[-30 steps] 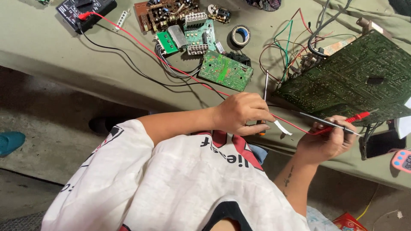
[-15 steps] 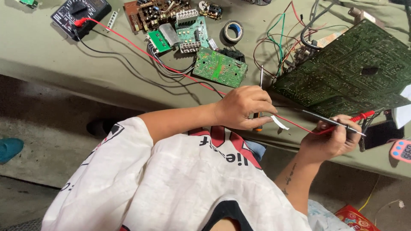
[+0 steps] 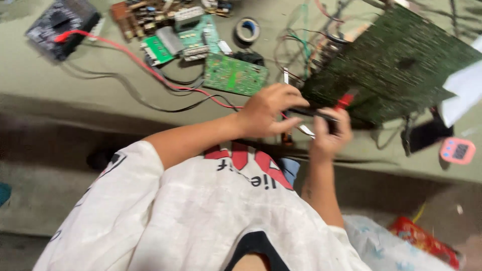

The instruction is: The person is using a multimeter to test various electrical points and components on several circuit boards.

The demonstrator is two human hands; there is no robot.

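Hands met at the near edge of the bench (image 3: pixel 60 95), just below the large dark-green circuit board (image 3: pixel 401 65), which sat tilted with its near corner beside them; left hand (image 3: pixel 266 113) had fingers curled together over a thin dark tool (image 3: pixel 309 114), a small white strip (image 3: pixel 305 131) showing under the thumb; right hand (image 3: pixel 329 135) had fingers closed round the red-handled probe (image 3: pixel 344 101), tip toward the board edge; motion blur hid the exact contact point. Red lead (image 3: pixel 135 57) ran back across the bench to the black meter (image 3: pixel 60 22) at far left. Judged: probe light and stiff, best gripped on the red insulated handle, not the metal tip; lead limp, liable to snag on the small green board (image 3: pixel 235 75) or loose wires (image 3: pixel 301 45); large board rigid but fragile, solder side prickly, to be held by its edges only. Tape roll (image 3: pixel 247 30) and pink timer (image 3: pixel 458 150) lay well apart from the hands.
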